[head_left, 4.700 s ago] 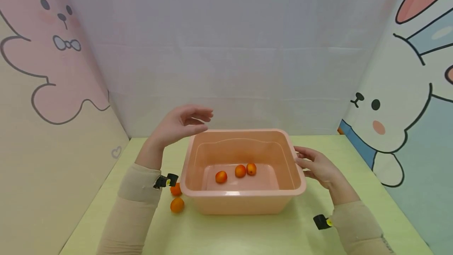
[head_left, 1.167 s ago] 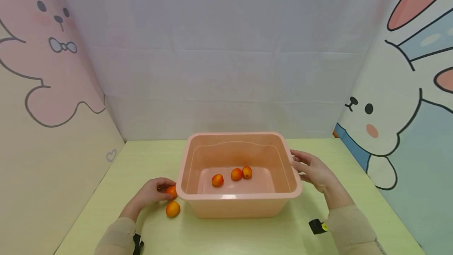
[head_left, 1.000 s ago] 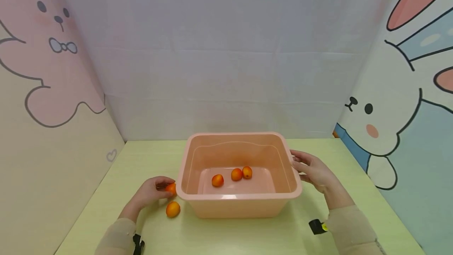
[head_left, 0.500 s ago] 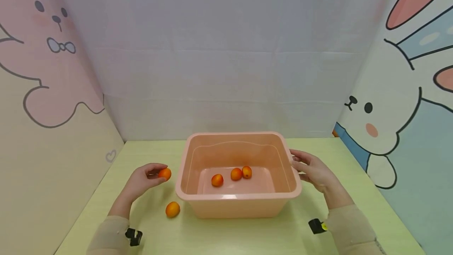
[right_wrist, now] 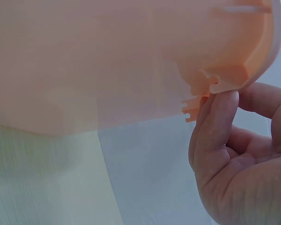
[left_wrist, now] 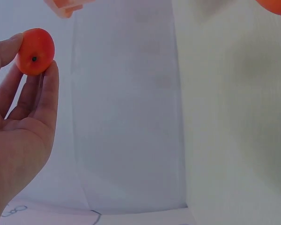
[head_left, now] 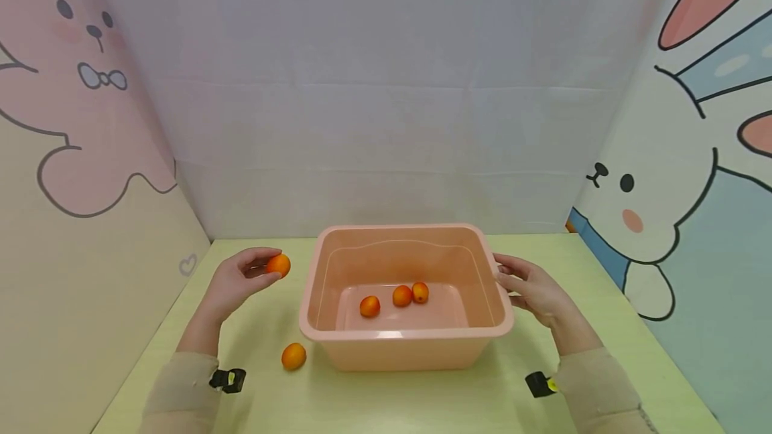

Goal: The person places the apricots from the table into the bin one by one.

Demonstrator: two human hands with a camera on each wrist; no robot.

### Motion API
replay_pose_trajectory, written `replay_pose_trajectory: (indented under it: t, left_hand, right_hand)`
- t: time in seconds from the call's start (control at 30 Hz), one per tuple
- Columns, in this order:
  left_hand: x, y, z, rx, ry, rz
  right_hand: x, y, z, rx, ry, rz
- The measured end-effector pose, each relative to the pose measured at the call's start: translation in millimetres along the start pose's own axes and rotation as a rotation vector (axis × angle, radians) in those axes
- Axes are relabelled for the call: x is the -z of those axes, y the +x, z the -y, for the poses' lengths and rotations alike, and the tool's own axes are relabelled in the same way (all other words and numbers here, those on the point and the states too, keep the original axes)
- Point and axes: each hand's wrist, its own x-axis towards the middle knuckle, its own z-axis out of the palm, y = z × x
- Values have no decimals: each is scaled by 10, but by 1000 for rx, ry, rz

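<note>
My left hand [head_left: 237, 280] pinches a small round orange fruit [head_left: 279, 266] between thumb and fingertips, raised left of the plastic tub. In the left wrist view the fruit [left_wrist: 35, 51] is smooth and red-orange with a dark stem spot. The pale pink tub [head_left: 398, 353] stands mid-table, with three similar fruits on its floor, one of them a fruit [head_left: 370, 307] lying apart at left. My right hand [head_left: 533, 290] grips the tub's right rim; in the right wrist view its fingers [right_wrist: 220, 117] are bent up under the lip.
Another orange fruit [head_left: 293, 356] lies on the light green table [head_left: 386, 404] by the tub's front left corner. A white sheet [head_left: 386, 99] hangs behind. Printed cartoon panels flank the table, a bear [head_left: 114, 126] at left and a rabbit [head_left: 651, 173] at right.
My left hand came down from above the tub's back left corner, took a fruit from beside the tub and lifted it up and slightly left. The right hand stays at the rim.
</note>
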Motion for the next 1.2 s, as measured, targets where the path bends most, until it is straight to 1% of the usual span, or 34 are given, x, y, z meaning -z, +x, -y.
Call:
replay_pose_trajectory:
  t: [0.2, 0.4, 0.47, 0.6, 0.7, 0.8, 0.97, 1.07, 1.2]
  left_hand:
    - [-22, 149, -238, -94, 48, 19]
    - [-59, 282, -532, -165, 25, 51]
    - [-84, 333, -636, -197, 32, 69]
    - [-153, 435, -834, -256, 84, 112]
    - [-207, 513, -964, -287, 122, 142]
    - [-261, 587, -1082, -323, 144, 164]
    - [-359, 686, -1245, -365, 132, 194]
    - [-418, 726, -1324, -378, 117, 211]
    - [-503, 759, -1436, -418, 111, 239]
  right_hand:
    - [4, -1, -1, 9, 4, 6]
    - [0, -7, 2, 17, 15, 18]
    - [0, -7, 2, 18, 19, 19]
    - [-3, -11, 10, 17, 25, 17]
    - [-9, -17, 21, 14, 24, 15]
    - [-8, -20, 24, 17, 24, 17]
    - [-9, -23, 28, 22, 24, 15]
    - [-14, -23, 29, 19, 19, 12]
    - [-19, -26, 28, 19, 16, 11]
